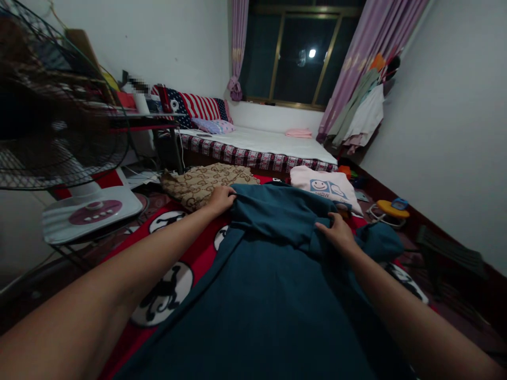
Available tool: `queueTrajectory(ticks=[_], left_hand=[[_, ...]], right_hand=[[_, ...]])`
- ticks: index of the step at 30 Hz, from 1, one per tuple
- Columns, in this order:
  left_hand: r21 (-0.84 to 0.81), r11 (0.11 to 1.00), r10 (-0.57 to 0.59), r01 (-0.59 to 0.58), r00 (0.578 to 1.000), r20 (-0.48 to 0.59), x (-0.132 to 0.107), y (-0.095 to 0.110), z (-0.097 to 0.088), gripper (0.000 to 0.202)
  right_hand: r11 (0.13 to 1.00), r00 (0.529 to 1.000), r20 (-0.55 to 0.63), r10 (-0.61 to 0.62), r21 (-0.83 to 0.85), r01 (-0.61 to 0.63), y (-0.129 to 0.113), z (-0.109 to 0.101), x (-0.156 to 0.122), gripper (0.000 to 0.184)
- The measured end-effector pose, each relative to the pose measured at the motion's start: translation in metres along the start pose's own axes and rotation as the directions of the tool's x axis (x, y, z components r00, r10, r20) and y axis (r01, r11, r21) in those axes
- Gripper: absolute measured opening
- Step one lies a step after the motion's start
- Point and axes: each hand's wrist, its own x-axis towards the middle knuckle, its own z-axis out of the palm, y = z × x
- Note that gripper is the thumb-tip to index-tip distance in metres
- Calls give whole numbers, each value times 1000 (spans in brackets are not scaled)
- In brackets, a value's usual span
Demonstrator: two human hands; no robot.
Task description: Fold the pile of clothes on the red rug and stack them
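A large dark teal garment (273, 295) lies spread over a red blanket (198, 232) with white circles and black monkey figures. Its far end is folded back over itself. My left hand (222, 199) pinches the folded part at its far left corner. On the opposite side, my right hand (337, 230) grips the cloth between thumb and fingers. A loose part of the garment, perhaps a sleeve, bunches out to the right of that hand. The garment's near end runs out of the bottom of the view.
Beyond the garment lie a brown patterned cloth (209, 182) and a folded pink garment (322, 184). A fan (59, 126) stands close on the left. Farther off are a bed (261, 142), a yellow stool (392, 209) and hanging clothes (362, 113).
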Motion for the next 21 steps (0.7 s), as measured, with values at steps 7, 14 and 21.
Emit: queueTrajectory(ticks=[7, 14, 21], left_hand=[[34, 999, -20, 23, 998, -65, 8, 5, -1, 22], [22, 994, 107, -105, 986, -129, -25, 28, 13, 35], [-39, 979, 202, -198, 964, 172, -92, 17, -15, 18]], right_hand=[[990, 985, -157, -70, 107, 88, -5, -4, 13, 35], [953, 970, -137, -199, -257, 160, -29, 14, -1, 53], [797, 892, 270, -362, -406, 447, -16, 33, -35, 51]])
